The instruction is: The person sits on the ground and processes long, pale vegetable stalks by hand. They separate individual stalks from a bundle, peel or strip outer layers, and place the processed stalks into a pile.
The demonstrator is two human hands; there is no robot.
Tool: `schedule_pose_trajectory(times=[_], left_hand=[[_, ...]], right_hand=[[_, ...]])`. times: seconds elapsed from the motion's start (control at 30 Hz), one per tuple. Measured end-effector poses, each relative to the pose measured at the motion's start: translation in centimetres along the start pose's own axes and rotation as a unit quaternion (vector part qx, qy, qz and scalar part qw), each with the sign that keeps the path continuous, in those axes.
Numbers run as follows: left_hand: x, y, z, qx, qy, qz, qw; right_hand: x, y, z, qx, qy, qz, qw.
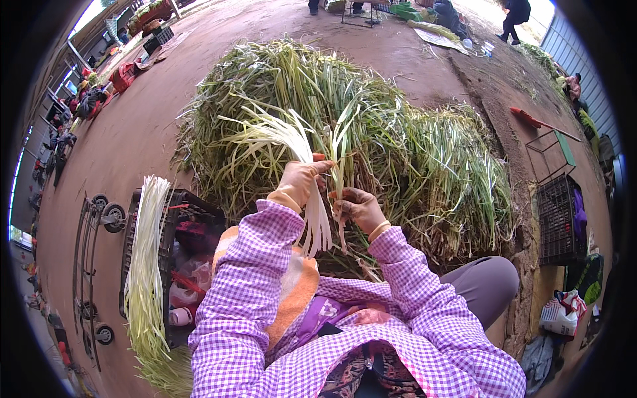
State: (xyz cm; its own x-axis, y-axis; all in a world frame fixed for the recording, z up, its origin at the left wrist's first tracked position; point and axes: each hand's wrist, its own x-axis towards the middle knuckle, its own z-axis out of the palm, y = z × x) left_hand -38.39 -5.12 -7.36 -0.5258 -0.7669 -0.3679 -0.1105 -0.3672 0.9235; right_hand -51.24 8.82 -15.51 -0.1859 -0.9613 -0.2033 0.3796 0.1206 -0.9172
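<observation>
My left hand (297, 181), in an orange rubber glove, is shut around a bundle of pale leafy stalks (283, 130) resembling blanched garlic chives. Their white ends hang below the fist and the yellowish leaves fan out above it. To its right, my right hand (359, 208), in a soiled glove, pinches the lower end of a separate green-and-yellow stalk (340, 149). That stalk stands nearly upright, and my left fingertips reach its middle. Beyond both hands lies a large heap of untrimmed leafy stalks (298, 74), green with brown, withered parts.
At the left, a long bundle of pale stalks (149, 248) lies over the rim of a black plastic crate (171, 199) holding bags. Beside it lies a wheeled metal cart (89, 263). On the right are another black crate (557, 224), a green-topped stool (565, 148) and a red-bladed shovel (527, 118).
</observation>
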Motion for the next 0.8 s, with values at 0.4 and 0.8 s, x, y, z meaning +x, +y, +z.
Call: schedule_pose_trajectory(times=[0.4, 0.8], left_hand=[[1.0, -1.6, 0.3, 0.018, 0.018, 0.003, 1.0], [0.7, -0.6, -0.2, 0.045, 0.036, -0.018, 0.998]], right_hand=[[0.8, -0.2, 1.5, 0.064, 0.054, 0.03, 0.996], [-0.9, 6.8, -1.6, 0.079, 0.118, 0.027, 0.99]])
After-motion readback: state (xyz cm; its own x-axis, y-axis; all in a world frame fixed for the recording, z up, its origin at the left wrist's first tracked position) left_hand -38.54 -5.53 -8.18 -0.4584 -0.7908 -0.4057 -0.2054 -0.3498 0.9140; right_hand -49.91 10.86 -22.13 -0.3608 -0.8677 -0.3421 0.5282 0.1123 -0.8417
